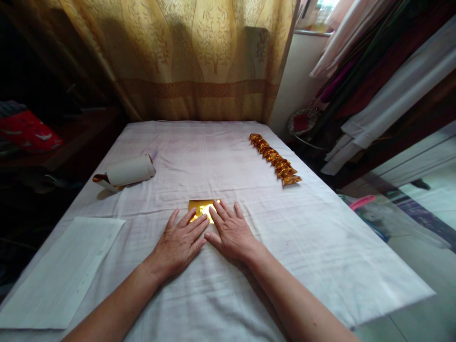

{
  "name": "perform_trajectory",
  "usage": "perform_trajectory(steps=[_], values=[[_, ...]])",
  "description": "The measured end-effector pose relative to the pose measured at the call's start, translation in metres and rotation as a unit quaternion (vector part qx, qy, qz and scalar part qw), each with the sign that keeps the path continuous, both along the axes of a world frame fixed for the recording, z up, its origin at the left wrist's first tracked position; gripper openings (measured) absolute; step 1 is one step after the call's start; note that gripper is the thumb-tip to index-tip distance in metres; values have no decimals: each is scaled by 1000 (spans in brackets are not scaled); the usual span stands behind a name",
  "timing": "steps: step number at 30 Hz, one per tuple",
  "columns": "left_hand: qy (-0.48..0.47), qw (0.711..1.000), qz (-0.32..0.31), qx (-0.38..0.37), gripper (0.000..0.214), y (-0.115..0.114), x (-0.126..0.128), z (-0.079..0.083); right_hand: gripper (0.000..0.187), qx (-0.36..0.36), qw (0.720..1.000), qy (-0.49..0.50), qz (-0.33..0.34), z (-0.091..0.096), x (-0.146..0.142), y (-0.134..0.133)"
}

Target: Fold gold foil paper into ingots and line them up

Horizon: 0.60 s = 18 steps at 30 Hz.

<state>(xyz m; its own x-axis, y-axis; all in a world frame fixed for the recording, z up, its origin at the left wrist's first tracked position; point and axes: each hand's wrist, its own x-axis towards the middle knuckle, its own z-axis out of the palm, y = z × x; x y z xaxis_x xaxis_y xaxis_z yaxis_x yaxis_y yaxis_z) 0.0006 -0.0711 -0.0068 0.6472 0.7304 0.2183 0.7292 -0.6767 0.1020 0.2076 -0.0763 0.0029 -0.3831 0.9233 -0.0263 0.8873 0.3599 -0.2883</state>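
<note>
A small rectangle of shiny gold foil paper [204, 209] lies flat on the cloth-covered table in front of me. My left hand [181, 240] rests on its near left part, fingers stretched out and spread. Over its right side lies my right hand [233, 230], also flat with the fingers apart. Both hands press palm down, thumbs close to each other near the foil's front edge. The fingers hide part of the foil's lower edge and right end.
A row of folded gold foil pieces [274, 159] runs along the table's right side. At left stand a roll of white-backed foil paper [130, 170] and a flat white sheet [64, 270]. A gold curtain [213, 57] hangs behind; clothes [388, 99] hang at right.
</note>
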Motion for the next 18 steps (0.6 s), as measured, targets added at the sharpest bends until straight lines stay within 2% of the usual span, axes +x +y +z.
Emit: perform_trajectory(steps=[10, 16, 18], values=[[58, 998, 2, 3, 51, -4, -45, -3, 76, -9, 1000, -5, -1, 1, -1, 0], [45, 999, 10, 2, 49, -7, -43, -3, 73, 25, 1000, -7, -4, 2, 1, -3], [39, 999, 15, 7, 49, -8, -41, -3, 69, 42, 999, 0, 21, 6, -1, -8]])
